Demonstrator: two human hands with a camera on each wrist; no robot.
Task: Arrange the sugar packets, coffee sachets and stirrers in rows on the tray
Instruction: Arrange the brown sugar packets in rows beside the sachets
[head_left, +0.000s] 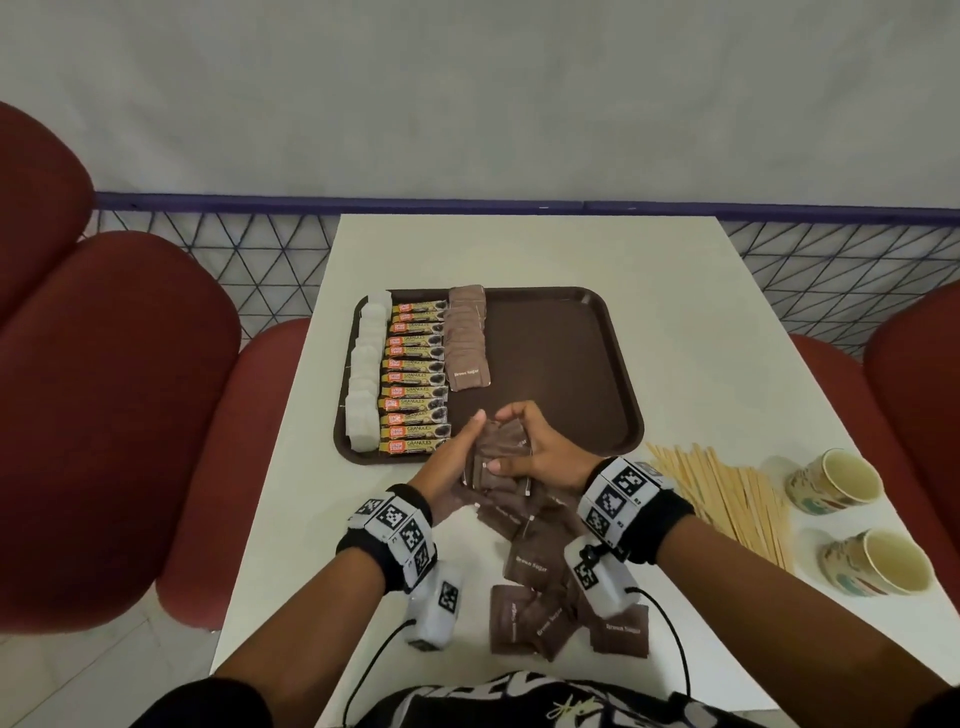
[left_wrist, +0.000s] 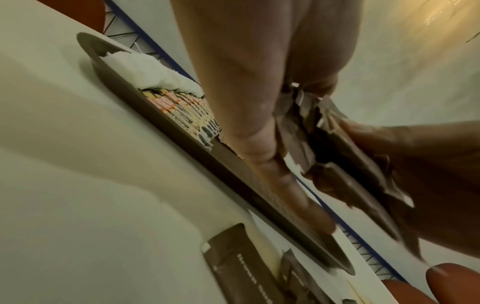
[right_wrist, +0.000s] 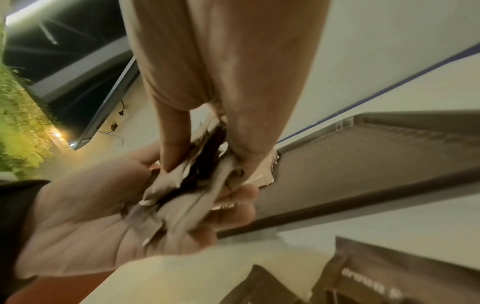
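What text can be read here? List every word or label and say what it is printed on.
"Brown Sugar": nearest packet of the brown sugar row on the tray, and loose brown packets on the table.
"GRANULES": coffee sachets.
Orange sachet logo: too small to read.
Wristband squares: coded patterns, not words.
Paper cups: no readable text.

tray (head_left: 571, 364): matt brown plastic | stirrers (head_left: 727, 493): pale wood | cups (head_left: 836, 480): paper

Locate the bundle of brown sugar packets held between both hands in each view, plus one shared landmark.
Head: bundle of brown sugar packets centre, at the tray's near edge, between both hands.
Left wrist: right of centre, beyond the left hand's fingers.
Right wrist: centre, lying in the left hand's palm.
Shared landmark: brown tray, its near rim showing in all three.
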